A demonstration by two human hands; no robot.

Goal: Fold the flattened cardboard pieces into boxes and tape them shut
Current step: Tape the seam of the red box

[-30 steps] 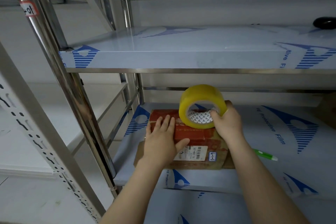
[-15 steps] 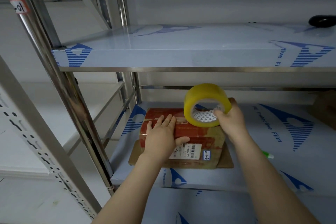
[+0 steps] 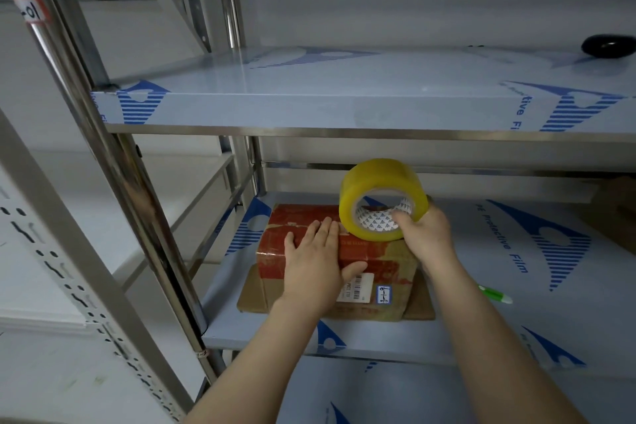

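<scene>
Fingers of the left hand (image 3: 315,268) lie straight and flat on the box (image 3: 389,260), lower centre of frame; right hand (image 3: 428,239) grips the tape roll (image 3: 380,196) — best drawn straight along the seam under firm pressure.

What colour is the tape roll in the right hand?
Yellow tape roll, white inner core with small dark triangles; head view shows it best.

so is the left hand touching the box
Touching. The head view shows the left hand lying flat, palm down, on top of the box, with no gap visible.
</scene>
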